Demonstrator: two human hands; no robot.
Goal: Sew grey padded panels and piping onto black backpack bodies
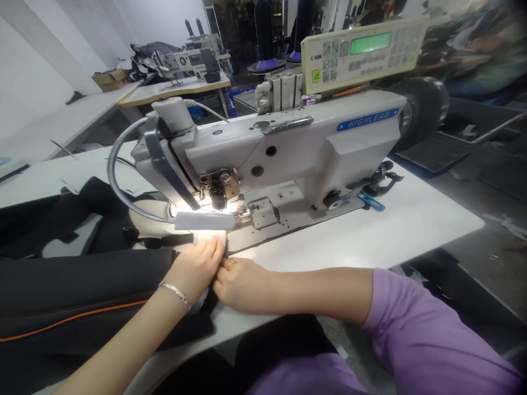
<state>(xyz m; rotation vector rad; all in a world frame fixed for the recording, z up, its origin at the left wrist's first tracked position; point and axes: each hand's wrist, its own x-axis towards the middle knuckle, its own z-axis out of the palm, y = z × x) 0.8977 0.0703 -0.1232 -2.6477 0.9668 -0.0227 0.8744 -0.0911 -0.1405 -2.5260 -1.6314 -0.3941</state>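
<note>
A grey industrial sewing machine (263, 148) stands on a white table in front of me. Black fabric (90, 280) with an orange piping line covers the table to its left and reaches toward the needle area. My left hand (197, 269), with a silver bracelet at the wrist, has its fingers bent over a pale edge of this material, just before the lamp (206, 221). Against it, my right hand (242, 282), wearing a ring, is curled with thumb and fingers closed at the fabric's right edge. The needle is hidden behind the lit lamp.
The lamp's flexible metal neck (115, 175) curves down at the left. A control panel (364, 52) tops the machine. A blue snipper (371, 201) lies near its right base. Behind are dark thread cones (264, 33), another sewing machine (185, 63) and a cardboard box (110, 80).
</note>
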